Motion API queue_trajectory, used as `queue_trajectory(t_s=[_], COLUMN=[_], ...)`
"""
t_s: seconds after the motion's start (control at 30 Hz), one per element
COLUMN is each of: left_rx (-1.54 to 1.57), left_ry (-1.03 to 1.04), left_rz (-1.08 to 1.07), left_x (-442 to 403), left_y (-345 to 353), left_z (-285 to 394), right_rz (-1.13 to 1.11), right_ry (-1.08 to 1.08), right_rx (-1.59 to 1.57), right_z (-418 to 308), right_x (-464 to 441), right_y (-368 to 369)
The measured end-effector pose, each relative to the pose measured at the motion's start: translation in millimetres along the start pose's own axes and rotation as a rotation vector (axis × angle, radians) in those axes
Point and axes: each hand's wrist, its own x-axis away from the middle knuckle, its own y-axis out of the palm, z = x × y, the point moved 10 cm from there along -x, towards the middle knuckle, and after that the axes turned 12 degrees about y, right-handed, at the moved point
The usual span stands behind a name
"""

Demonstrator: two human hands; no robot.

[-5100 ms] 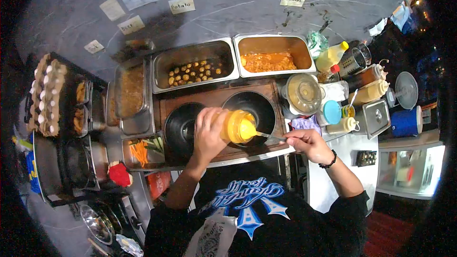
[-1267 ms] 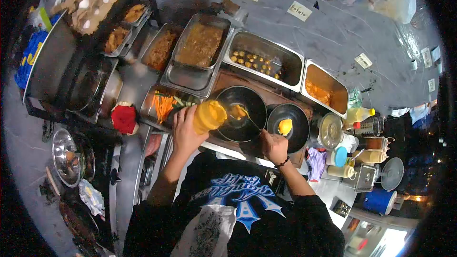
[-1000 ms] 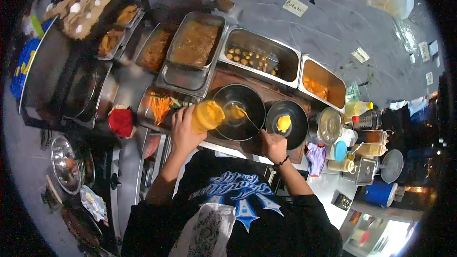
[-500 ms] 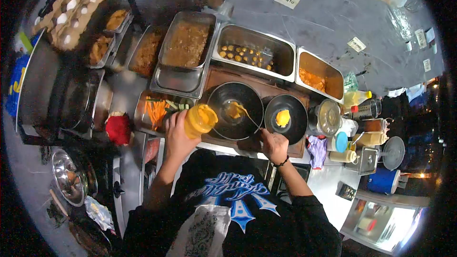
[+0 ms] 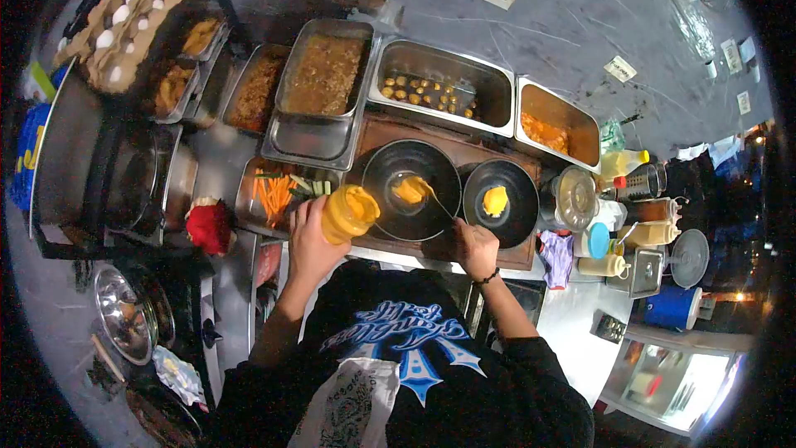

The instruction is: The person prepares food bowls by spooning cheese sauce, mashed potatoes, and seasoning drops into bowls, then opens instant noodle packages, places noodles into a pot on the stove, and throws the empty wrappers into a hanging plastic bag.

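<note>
My left hand [image 5: 308,241] grips a jar [image 5: 345,220] of thick yellow spread, its open mouth tilted toward the right. In my right hand [image 5: 476,247] is the handle of a spoon [image 5: 441,206], whose head is over the left black bowl [image 5: 385,214]. A yellow lump of spread [image 5: 410,190] is at the spoon's head; whether it touches the bowl I cannot tell. Beside it, the right black bowl [image 5: 521,222] has a dollop of the same yellow spread [image 5: 495,201] in its middle.
Behind the bowls stand metal trays of cooked food [image 5: 327,75], small round pieces [image 5: 427,95] and orange filling [image 5: 543,131]. Cut carrots and cucumber [image 5: 278,195] lie left of the jar. Squeeze bottles [image 5: 651,234] crowd the right side. An egg carton [image 5: 124,21] sits far left.
The spoon's head, with a larger lump of yellow spread on it, shows more clearly over the left bowl. My right hand has shifted slightly left; the jar stays nearly where it was.
</note>
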Motion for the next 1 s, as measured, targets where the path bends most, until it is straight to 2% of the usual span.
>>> queue_trajectory(t_s=[0.1, 0.17, 0.5, 0.6, 0.7, 1.0], left_rx=[-0.025, -0.011, -0.019, -0.029, -0.036, -0.039], left_ry=[0.011, 0.002, -0.002, -0.042, -0.002, -0.008], left_rz=[-0.012, -0.020, -0.006, -0.043, 0.001, -0.054], left_x=[2.2, 5.5, 9.1, 8.4, 8.9, 9.5], left_y=[0.0, 0.7, -2.7, -1.2, -2.1, 6.2], left_z=[1.2, 0.1, 0.1, -1.9, -0.3, 2.2], right_rz=[-0.034, -0.076, 0.012, -0.047, 0.005, 0.022], right_ry=[-0.033, -0.027, -0.118, -0.097, -0.097, -0.086], right_rx=[-0.065, 0.002, -0.031, 0.071, 0.021, 0.100], right_z=[-5.8, -6.5, -13.7, -5.5, -3.5, -7.2], right_x=[-8.5, -13.0, -8.1, -5.3, -0.1, -7.3], right_y=[-4.0, -2.6, -16.2, -4.5, -13.3, -12.0])
